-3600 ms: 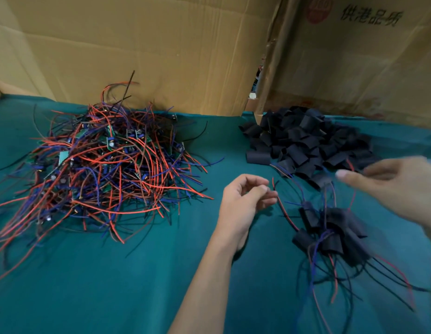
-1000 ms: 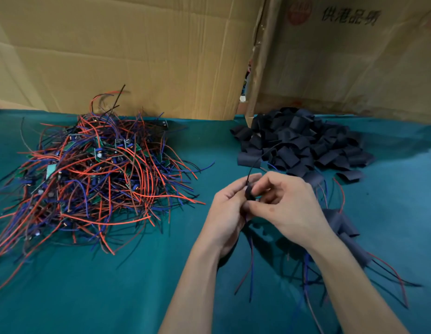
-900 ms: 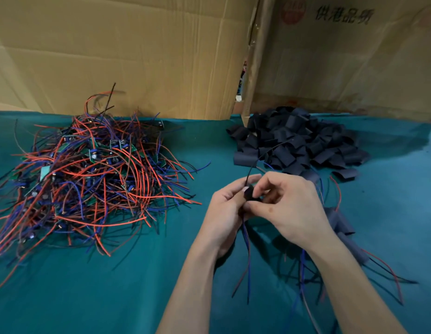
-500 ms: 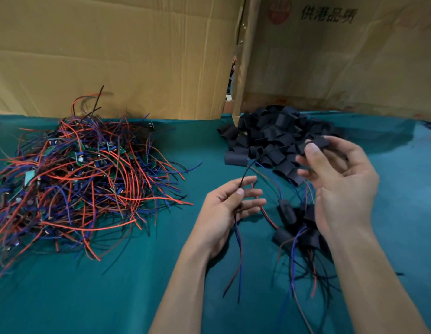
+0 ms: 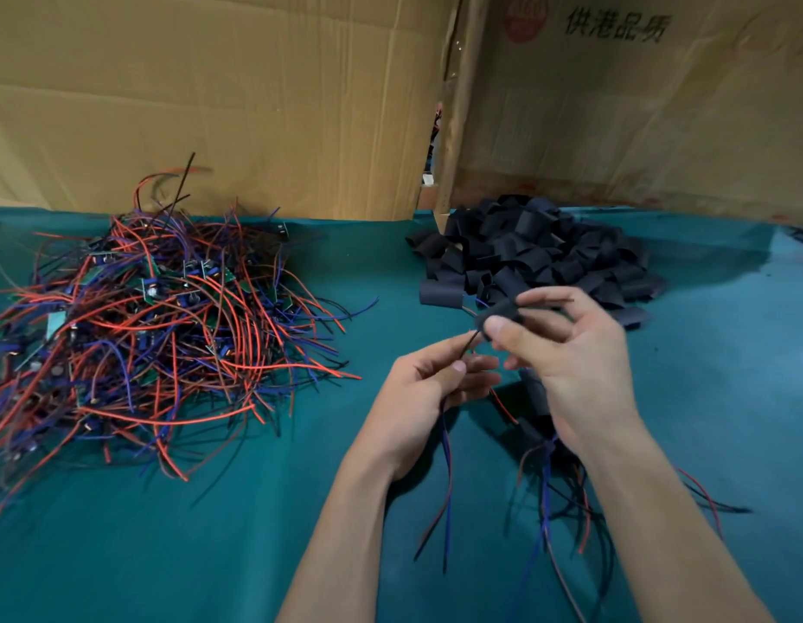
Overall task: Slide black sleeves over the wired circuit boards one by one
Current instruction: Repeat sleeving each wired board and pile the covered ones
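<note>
The right hand (image 5: 565, 353) pinches 1 black sleeve (image 5: 498, 314) between thumb and forefinger, just in front of the sleeve pile (image 5: 538, 249) and raised off the bench (image 5: 211, 532). The left hand (image 5: 428, 397) sits in front of the sleeve pile and slightly to its left, fingers curled around a wire bundle (image 5: 444, 465). 1 thin black wire runs up from the left thumb and forefinger to the lower end of the held sleeve and touches it. Whether the wire has entered the sleeve cannot be told. Red, blue and black leads hang from the underside of the left hand toward the bench. The board on these leads is hidden inside the left hand.

The unsleeved stock (image 5: 143, 335), a tangle of red, blue and black wires with small green boards, lies well to the left of the sleeve pile. Finished units (image 5: 543, 447), dark sleeves with trailing leads, lie in front of the sleeve pile, partly covered by the right forearm.

The bench carries a teal cloth. Cardboard panels (image 5: 255, 83) stand upright directly behind the sleeve pile and extend to both sides. The right-side panel bears printed characters and a red round mark.
</note>
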A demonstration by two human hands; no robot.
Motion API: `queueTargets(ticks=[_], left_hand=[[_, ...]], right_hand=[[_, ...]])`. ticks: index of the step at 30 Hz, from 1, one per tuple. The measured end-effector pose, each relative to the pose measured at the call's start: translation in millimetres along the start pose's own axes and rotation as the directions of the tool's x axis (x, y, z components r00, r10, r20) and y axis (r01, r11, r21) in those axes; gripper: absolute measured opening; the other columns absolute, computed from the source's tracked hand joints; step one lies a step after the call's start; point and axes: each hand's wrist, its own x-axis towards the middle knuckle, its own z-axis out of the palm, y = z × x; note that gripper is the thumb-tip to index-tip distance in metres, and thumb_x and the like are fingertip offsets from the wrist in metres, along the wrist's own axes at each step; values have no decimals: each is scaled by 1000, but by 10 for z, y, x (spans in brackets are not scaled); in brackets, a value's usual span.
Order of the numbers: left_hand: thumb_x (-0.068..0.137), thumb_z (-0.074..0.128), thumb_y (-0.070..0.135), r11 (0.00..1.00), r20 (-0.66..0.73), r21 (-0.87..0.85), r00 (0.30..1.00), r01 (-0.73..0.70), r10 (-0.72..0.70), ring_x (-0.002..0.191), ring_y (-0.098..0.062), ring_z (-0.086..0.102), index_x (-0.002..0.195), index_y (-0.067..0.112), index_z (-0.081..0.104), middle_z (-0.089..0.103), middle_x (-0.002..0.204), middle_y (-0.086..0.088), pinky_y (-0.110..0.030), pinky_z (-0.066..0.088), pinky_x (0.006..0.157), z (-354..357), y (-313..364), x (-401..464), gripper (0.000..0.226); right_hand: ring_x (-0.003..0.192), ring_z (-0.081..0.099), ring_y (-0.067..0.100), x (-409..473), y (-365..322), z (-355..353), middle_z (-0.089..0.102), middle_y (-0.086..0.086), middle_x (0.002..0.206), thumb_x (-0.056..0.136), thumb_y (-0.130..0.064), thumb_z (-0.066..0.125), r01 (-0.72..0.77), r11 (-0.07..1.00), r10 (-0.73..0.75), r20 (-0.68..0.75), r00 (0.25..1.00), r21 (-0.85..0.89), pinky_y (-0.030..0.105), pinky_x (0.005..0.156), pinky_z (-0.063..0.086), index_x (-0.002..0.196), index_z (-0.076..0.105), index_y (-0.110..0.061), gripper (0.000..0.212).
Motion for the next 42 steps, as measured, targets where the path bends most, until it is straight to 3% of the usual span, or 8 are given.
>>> queueTargets(ticks=[4, 7, 11, 14, 18, 23, 33, 42], left_hand=[[84, 46, -19, 998, 1, -46, 999, -45, 45, 107, -29, 64, 126, 2, 61, 67, 121, -21, -40, 49, 97, 4, 36, -5, 49], [61, 44, -14, 999, -41, -49, 999, -16, 14, 97, -23, 59, 131, 6, 56, 67, 111, -13, -25, 47, 83, -34, 51, -7, 74], [63, 27, -31, 997, -39, -42, 997, -65, 64, 124, -18, 55, 135, 3, 50, 61, 127, -16, -29, 43, 103, -53, 72, -31, 82], [64, 18, -40, 996, -33, -49, 997, -75, 73, 125, -17, 57, 136, 4, 48, 61, 132, -17, -25, 47, 100, -67, 84, -27, 89], [76, 30, -38, 995, -57, -76, 997, -57, 53, 108, -24, 63, 135, 1, 48, 63, 129, -21, -28, 55, 90, -61, 61, -14, 73], [92, 50, -19, 999, -155, -24, 987, -41, 37, 97, -27, 63, 120, 0, 59, 66, 112, -24, -51, 44, 107, -24, 9, -9, 35], [88, 53, -22, 990, -187, -64, 976, -127, 113, 90, -24, 72, 119, 5, 56, 75, 105, -12, -27, 57, 81, -10, -12, 10, 42], [92, 49, -20, 989, -162, -40, 978, -141, 132, 99, -25, 66, 124, 2, 57, 69, 111, -21, -26, 54, 88, -20, -10, 11, 40]], right_hand=[[65, 72, 28, -69, 143, 111, 77, 8, 80, 70, 2, 89, -13, 972, 42, 119, 992, -234, 37, 57, 59, 91, 63, -13, 37], [66, 74, 23, -84, 192, 135, 77, 5, 75, 70, -6, 92, 0, 927, 58, 145, 988, -375, 44, 67, 63, 88, 67, -16, 32], [68, 76, 27, -91, 213, 115, 78, 4, 75, 73, -13, 91, -10, 920, 83, 171, 982, -391, 45, 68, 64, 88, 70, -19, 27], [62, 74, 25, -83, 222, 108, 77, 8, 74, 75, -11, 90, -48, 943, 109, 169, 980, -328, 37, 58, 60, 82, 69, -21, 24], [58, 70, 23, -54, 222, 85, 76, 12, 73, 78, -6, 87, -76, 967, 109, 126, 986, -243, 25, 53, 54, 83, 67, -15, 23], [57, 69, 18, -26, 215, 66, 74, 9, 69, 79, -5, 86, -49, 984, 56, 35, 998, -171, 24, 51, 54, 89, 66, -11, 23], [56, 72, 9, -93, 252, 145, 75, -13, 72, 76, -26, 90, 104, 850, -106, 27, 994, -516, 36, 58, 62, 81, 67, -26, 24], [69, 74, 7, -106, 255, 148, 77, -12, 78, 71, -27, 93, 71, 884, -80, -1, 997, -463, 37, 71, 63, 87, 68, -26, 29]])
